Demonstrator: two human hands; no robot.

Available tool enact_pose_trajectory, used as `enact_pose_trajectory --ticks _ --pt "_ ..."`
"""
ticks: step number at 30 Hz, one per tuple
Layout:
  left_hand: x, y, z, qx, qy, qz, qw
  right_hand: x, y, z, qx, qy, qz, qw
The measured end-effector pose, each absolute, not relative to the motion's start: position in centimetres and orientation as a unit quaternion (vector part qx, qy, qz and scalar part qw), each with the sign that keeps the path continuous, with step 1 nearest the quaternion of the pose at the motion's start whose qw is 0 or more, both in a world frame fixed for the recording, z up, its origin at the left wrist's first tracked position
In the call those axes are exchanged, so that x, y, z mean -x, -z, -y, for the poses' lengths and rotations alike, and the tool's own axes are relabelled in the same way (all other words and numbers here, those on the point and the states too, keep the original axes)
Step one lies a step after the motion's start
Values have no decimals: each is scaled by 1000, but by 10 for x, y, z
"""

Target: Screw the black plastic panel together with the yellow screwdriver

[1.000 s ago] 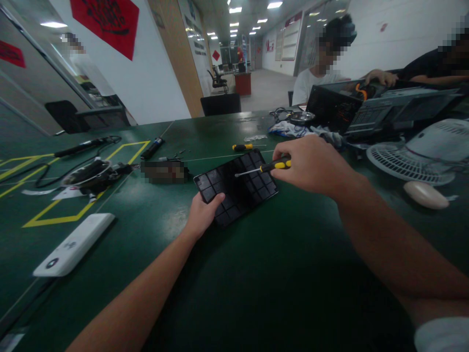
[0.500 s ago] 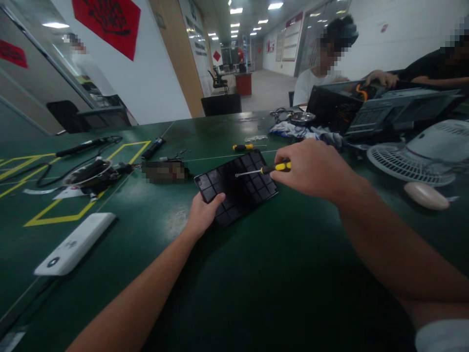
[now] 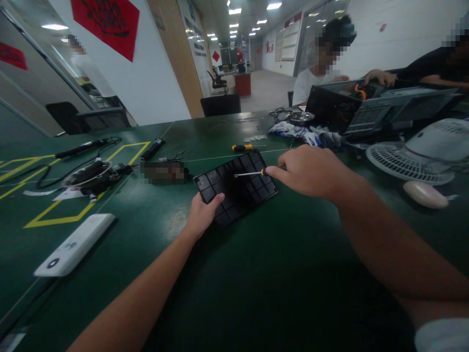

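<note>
A black rectangular panel with a grid of squares (image 3: 238,188) is tilted over the green table (image 3: 278,274). My left hand (image 3: 202,212) grips its lower left corner, thumb on top. My right hand (image 3: 308,171) is closed round the handle of a screwdriver (image 3: 251,173), whose thin metal shaft points left across the panel, its tip over the middle. Whether the tip touches the surface I cannot tell. Behind the panel lies a second yellow and black screwdriver (image 3: 242,147).
On the left lie a white device (image 3: 75,244), a cable bundle (image 3: 90,173) and a blurred box (image 3: 164,172). A white fan (image 3: 410,161), a pale mouse-shaped object (image 3: 425,194) and crumpled cloth (image 3: 304,132) are at right. Two people sit beyond, near an open computer case (image 3: 384,110).
The fingers of my right hand have shifted forward on the screwdriver's handle, so they now cover most of it. My left hand and the panel have hardly moved.
</note>
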State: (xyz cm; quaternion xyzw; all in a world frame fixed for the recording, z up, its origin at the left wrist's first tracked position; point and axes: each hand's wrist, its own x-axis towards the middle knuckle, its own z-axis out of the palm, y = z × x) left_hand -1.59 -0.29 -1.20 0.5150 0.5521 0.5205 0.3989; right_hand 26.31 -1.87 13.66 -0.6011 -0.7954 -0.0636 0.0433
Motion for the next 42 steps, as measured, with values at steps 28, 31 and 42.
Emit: enact_pose_trajectory --ticks 28,31,42 --pt "16 11 4 -505 -517 -557 409 -268 -144 19 568 83 801 172" --pt "16 11 3 -514 -513 -556 405 -267 -143 19 561 81 805 175" --pt "15 10 5 -513 -514 -559 400 -266 -138 18 560 90 805 174"
